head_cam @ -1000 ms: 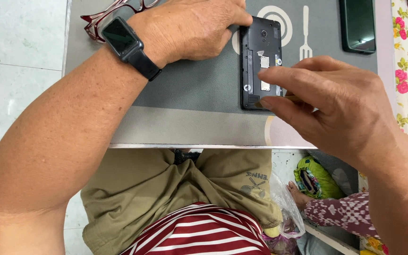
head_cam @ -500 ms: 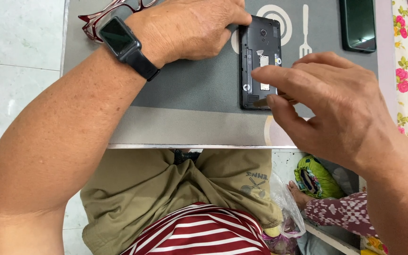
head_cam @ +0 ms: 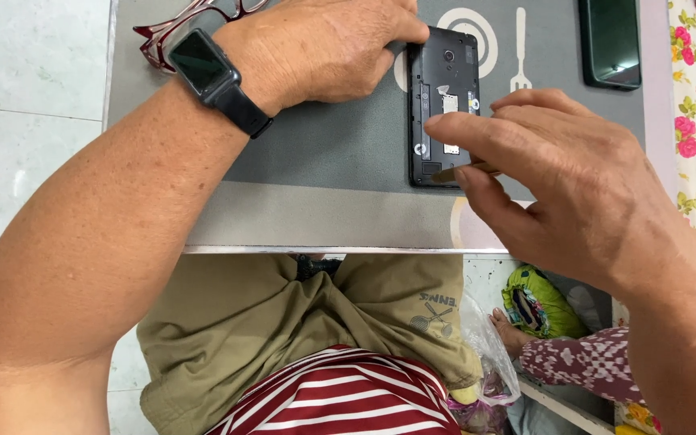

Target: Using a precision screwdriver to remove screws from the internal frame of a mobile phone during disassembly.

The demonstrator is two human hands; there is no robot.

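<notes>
With the left hand [head_cam: 340, 48] pressing the opened black phone [head_cam: 443, 105] flat near the near edge of the grey placemat [head_cam: 316, 153], keep the right hand [head_cam: 557, 185] pinched on the thin tool [head_cam: 465, 171], probing gently at its lower end.

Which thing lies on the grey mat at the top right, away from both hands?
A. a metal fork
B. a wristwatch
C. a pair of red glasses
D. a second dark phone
D: a second dark phone lies alone at the top right of the grey mat, while the red glasses are at the top left and the wristwatch is on the left arm.
</notes>
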